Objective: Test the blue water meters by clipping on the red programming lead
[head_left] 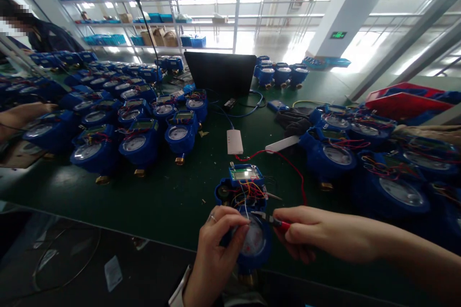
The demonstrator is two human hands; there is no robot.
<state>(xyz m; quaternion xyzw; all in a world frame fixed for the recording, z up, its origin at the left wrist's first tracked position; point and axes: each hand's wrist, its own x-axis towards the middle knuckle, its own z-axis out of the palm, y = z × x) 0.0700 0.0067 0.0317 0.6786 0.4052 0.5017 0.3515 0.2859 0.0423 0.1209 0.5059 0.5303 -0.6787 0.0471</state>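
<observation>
In front of me a blue water meter (265, 249) lies with its wiring compartment uncovered. Its small display board (246, 173) stands at the far side, and thin coloured wires (248, 189) spread out below it. My left hand (221, 240) pinches the end of a white wire (246, 206) between thumb and fingertips, just over the round dial. From the right, my right hand (306, 230) grips red-handled cutting pliers (275, 221). The jaws of the pliers are close to the white wire; whether they touch it I cannot tell.
Blue meters (135, 144) stand in rows on the left, with more meters (334, 153) at right. A white box (235, 141) with a red cable lies beyond my work, before a dark laptop (221, 72). A red bin (406, 98) is far right. Another person's hand (25, 117) reaches in at left.
</observation>
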